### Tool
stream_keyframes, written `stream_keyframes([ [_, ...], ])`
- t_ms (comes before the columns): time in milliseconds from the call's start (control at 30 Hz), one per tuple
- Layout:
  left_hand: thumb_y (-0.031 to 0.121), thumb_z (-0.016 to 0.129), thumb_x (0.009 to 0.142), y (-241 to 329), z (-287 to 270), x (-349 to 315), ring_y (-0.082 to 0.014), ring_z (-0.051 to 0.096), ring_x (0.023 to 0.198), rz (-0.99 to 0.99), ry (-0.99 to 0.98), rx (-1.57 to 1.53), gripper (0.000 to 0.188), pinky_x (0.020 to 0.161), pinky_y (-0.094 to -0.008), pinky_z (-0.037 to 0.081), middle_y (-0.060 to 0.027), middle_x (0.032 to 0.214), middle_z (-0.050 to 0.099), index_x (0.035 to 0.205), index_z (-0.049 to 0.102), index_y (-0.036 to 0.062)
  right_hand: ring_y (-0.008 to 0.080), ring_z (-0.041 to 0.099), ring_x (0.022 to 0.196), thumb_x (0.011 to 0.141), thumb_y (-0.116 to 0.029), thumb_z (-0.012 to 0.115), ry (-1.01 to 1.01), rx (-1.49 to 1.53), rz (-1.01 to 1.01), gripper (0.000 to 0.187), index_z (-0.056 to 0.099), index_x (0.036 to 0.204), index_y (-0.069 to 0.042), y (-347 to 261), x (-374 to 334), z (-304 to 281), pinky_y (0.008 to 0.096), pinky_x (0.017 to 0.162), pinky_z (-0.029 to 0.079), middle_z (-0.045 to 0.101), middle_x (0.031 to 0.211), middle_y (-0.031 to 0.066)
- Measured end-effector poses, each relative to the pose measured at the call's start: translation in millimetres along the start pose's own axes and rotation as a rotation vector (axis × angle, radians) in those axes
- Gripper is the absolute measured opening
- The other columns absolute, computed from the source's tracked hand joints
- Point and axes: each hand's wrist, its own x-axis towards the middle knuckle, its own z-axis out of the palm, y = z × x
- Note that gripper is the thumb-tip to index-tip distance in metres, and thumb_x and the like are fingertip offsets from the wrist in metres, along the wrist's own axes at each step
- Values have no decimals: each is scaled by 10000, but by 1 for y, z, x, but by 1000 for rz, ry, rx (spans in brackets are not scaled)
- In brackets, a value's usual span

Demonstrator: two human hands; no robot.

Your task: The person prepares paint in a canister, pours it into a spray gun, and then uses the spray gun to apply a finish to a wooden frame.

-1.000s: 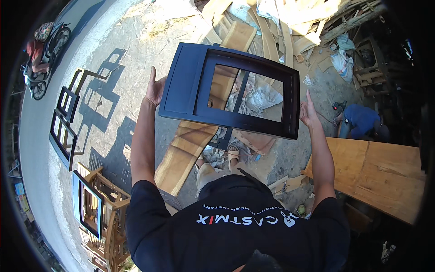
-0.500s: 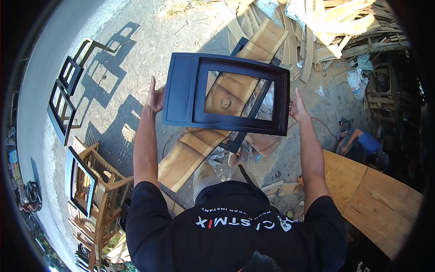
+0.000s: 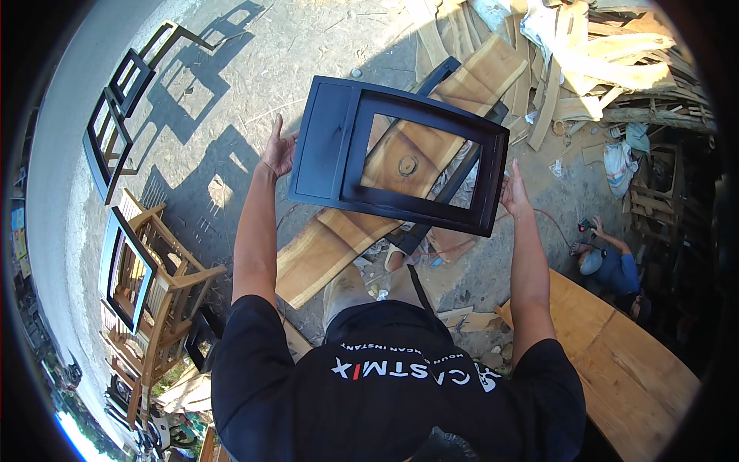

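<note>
Between my two hands I hold up a dark painted frame (image 3: 327, 146), with a solid panel at its left end and a rectangular opening at its right. My left hand (image 3: 282, 148) grips the left edge, thumb up and fingers tucked behind it. At the right edge, my right hand (image 3: 514, 194) supports the frame the same way, its fingers partly hidden. Below it lies a long live-edge wooden slab (image 3: 339, 246), resting across a dark metal stand (image 3: 462, 173). Part of the slab, with a ring mark, shows through the opening.
Dark frames (image 3: 108, 146) and a wooden rack (image 3: 177, 285) stand at left. Scrap boards (image 3: 616, 61) are heaped at far right. A wooden tabletop (image 3: 616, 362) lies at near right, beside a crouching co-worker (image 3: 616, 269) holding a small power tool (image 3: 586, 225). A cable (image 3: 550, 215) crosses the ground.
The frame and both my hands have shifted slightly right in the picture, and the frame tilts a little more. The surroundings have turned with the view. The co-worker's hand is now on the tool.
</note>
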Motion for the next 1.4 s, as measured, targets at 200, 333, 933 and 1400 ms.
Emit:
stream_keyframes([
  [200, 862, 339, 929, 1, -1, 7, -221, 732, 1027, -11, 119, 191, 1090, 884, -332, 623, -176, 1242, 693, 1460, 455, -83, 240, 641, 1082, 864, -905, 432, 70, -38, -29, 1109, 509, 1417, 54, 4, 9, -13, 410, 978, 498, 658, 1238, 134],
  [333, 856, 326, 939, 4, -9, -14, -214, 695, 1123, 25, 243, 329, 1059, 909, -339, 594, -164, 1301, 665, 1497, 446, -36, 255, 631, 1107, 863, -901, 444, 36, -69, -57, 1143, 464, 1453, 78, 5, 11, -10, 418, 984, 498, 634, 1283, 158],
  [933, 301, 533, 1107, -248, 63, -319, -128, 711, 838, 906, 1190, 427, 340, 742, -268, 567, -62, 925, 731, 1148, 705, 11, 364, 645, 1168, 920, -862, 368, 216, -425, 179, 1082, 463, 1482, 58, 170, 0, -185, 476, 946, 500, 628, 1358, 251],
  [1400, 315, 621, 1063, -198, 61, -375, -32, 527, 536, 866, 934, 521, 370, 500, -230, 482, 25, 625, 569, 820, 669, 40, 336, 755, 880, 994, -598, 577, 139, -805, 296, 665, 635, 1188, 35, 342, -101, -59, 442, 636, 586, 717, 1073, 234],
])
